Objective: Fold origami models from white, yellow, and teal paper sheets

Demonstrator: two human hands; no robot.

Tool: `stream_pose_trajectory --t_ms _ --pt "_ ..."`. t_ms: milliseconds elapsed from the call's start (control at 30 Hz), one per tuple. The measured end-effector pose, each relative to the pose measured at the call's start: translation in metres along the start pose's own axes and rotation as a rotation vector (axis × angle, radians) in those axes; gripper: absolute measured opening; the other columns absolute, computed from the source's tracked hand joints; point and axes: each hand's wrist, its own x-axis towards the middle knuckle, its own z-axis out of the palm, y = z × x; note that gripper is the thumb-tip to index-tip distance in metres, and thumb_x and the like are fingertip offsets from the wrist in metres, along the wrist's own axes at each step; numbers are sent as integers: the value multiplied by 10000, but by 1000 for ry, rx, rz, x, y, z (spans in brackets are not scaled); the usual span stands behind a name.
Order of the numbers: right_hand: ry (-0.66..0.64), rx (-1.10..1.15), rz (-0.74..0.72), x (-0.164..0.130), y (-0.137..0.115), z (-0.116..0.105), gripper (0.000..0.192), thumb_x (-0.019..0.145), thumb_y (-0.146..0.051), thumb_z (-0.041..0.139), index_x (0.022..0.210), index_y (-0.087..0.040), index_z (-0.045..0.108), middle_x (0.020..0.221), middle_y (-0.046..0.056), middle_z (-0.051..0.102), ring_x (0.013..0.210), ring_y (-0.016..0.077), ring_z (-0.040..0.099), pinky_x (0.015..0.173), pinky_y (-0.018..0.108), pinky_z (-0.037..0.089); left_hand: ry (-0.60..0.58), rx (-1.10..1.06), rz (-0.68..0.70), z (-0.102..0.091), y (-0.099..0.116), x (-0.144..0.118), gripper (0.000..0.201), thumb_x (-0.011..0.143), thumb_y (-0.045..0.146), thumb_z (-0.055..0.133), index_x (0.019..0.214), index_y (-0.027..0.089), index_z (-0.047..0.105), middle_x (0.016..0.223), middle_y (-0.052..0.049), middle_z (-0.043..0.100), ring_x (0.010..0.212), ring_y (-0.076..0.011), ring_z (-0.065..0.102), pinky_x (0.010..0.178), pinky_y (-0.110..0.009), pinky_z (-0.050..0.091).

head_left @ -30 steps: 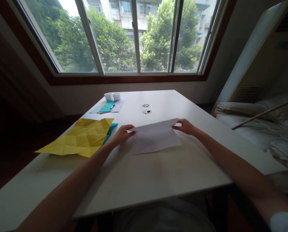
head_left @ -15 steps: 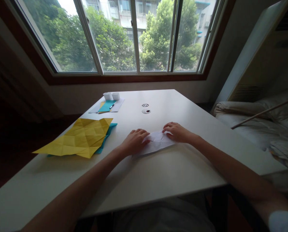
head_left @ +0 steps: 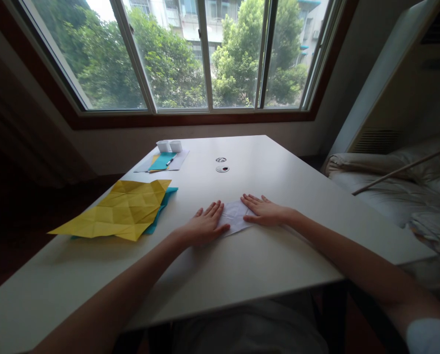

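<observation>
A folded sheet of white paper lies on the white table in front of me. My left hand rests flat on its left end, fingers stretched and thumb apart. On the right end lies my right hand, palm down with the fingers spread. Only the middle of the paper shows between the hands; both ends are covered. Left of my left hand is a creased yellow paper, lying over a teal paper that sticks out at its right side.
At the table's far left stand two small white containers. Nearby, a pen lies on teal, yellow and white sheets. Two round fittings sit in the tabletop. A padded seat with a stick is at the right, below the window.
Both hands have gone from curled fingers at the paper's edges to lying flat on it with fingers stretched. The white paper now lies flatter against the table.
</observation>
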Motion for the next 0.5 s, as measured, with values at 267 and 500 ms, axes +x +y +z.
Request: stream_pose_trajectory --t_ms 267,500 --pt "11 16 -22 -2 11 -1 839 784 -696 306 1438 -214 97 1497 90 98 1367 285 95 1089 510 65 -96 -21 -67 -9 -9 -15 884 801 686 226 1428 98 20 1471 -165 -26 1365 -302 20 1028 -572 128" --pt "35 93 -140 -14 28 -25 935 546 -657 661 1352 -289 361 1466 72 242 1334 303 203 1064 425 238 -104 -14 91 -21 -34 -11 1026 675 734 444 1434 171 44 1490 -124 -36 1360 -309 -66 1059 -529 80"
